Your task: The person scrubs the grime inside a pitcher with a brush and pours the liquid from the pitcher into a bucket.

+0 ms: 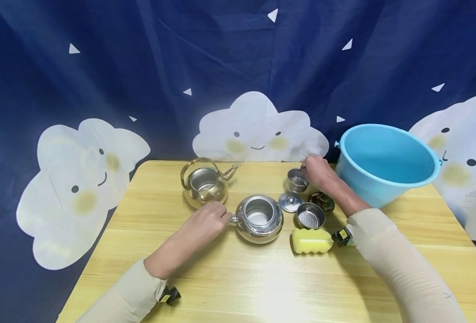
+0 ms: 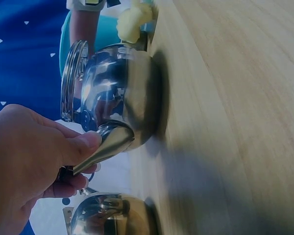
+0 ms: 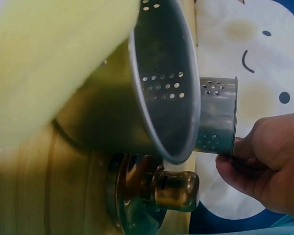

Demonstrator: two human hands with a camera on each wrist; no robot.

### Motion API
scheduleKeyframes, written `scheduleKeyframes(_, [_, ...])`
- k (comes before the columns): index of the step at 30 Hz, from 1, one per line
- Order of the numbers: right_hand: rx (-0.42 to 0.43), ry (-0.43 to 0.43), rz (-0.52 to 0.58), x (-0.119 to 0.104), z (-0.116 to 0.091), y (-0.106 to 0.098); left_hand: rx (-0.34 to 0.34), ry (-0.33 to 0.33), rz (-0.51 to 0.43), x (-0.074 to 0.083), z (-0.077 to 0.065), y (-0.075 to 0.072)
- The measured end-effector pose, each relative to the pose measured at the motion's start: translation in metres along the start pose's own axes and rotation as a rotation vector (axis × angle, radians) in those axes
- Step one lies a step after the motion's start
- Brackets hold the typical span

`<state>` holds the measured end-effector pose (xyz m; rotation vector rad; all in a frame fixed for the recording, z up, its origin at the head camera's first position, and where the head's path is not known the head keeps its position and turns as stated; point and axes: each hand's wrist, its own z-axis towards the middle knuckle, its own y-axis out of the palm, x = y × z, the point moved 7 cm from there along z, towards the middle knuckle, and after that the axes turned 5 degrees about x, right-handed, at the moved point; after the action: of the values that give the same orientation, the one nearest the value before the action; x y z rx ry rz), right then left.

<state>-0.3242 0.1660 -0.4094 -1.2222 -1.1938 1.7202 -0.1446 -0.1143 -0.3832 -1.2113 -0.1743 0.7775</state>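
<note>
My left hand (image 1: 205, 224) pinches the spout (image 2: 108, 147) of a silver teapot (image 1: 258, 235), thumb on one side and fingers on the other. The lidless pot stands upright on the table. Further back, my right hand (image 1: 318, 170) pinches the rim of a small perforated metal strainer (image 1: 294, 185); in the right wrist view that strainer (image 3: 218, 112) shows rows of holes. Whether its base touches the table I cannot tell. A second strainer (image 1: 310, 216) lies nearer me, between a silver lid (image 1: 290, 202), a gold lid (image 1: 322, 201) and a yellow sponge (image 1: 312, 243).
At the back left stands a gold teapot (image 1: 205, 198), lidless, its handle upright and its spout pointing right. A large blue bucket (image 1: 359, 179) occupies the right rear, beside my right forearm. Behind the wooden table (image 1: 222, 287) hangs a dark blue curtain (image 1: 222, 54) with clouds.
</note>
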Motion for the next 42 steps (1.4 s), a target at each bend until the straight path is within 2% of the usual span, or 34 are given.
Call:
scheduleKeyframes(12, [-0.007,-0.002,-0.023,0.011,0.001,0.010,-0.001,0.005,-0.001,0.000,0.000,0.001])
scheduleKeyframes(21, [0.010,-0.021,-0.036,0.014,-0.002,0.009,0.000,0.008,-0.015,0.000,0.000,0.001])
scheduleKeyframes(29, [-0.012,0.021,-0.044,0.016,-0.002,0.009,0.014,0.012,0.006,0.000,-0.001,0.001])
scheduleKeyframes(42, [-0.013,0.034,-0.024,0.020,-0.002,0.013,-0.002,0.002,0.001,0.000,0.000,0.001])
